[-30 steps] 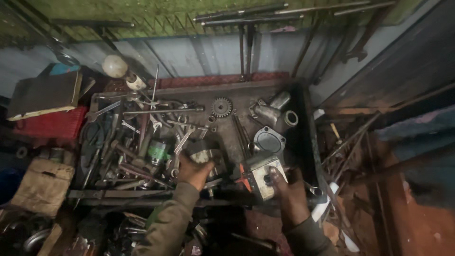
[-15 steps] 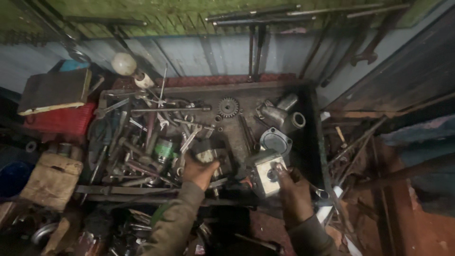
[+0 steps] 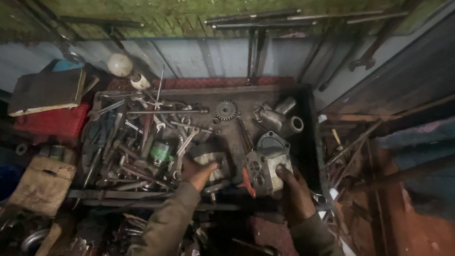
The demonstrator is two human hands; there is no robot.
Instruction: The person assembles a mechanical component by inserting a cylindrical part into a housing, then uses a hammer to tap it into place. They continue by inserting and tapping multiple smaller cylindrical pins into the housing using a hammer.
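A dark metal tray (image 3: 310,123) full of tools and parts lies below me. My right hand (image 3: 295,192) grips a grey cast metal housing block (image 3: 263,166) near the tray's front edge, thumb on its right side. My left hand (image 3: 195,171) rests on a round grey metal part (image 3: 209,156) just left of the block, fingers curled over it. A red-handled tool (image 3: 246,182) lies between the two hands. Spanners (image 3: 185,142) and rods are piled to the left of my left hand.
A gear wheel (image 3: 226,110) and a cast pipe fitting (image 3: 279,118) lie at the tray's back. A round cover plate (image 3: 271,141) sits behind the block. A red box (image 3: 50,121) with a book on it, a light bulb (image 3: 119,65) and long bars (image 3: 256,23) surround the tray.
The view has shifted slightly. My right hand has tilted the housing block more upright, and my left hand stays on the round part.
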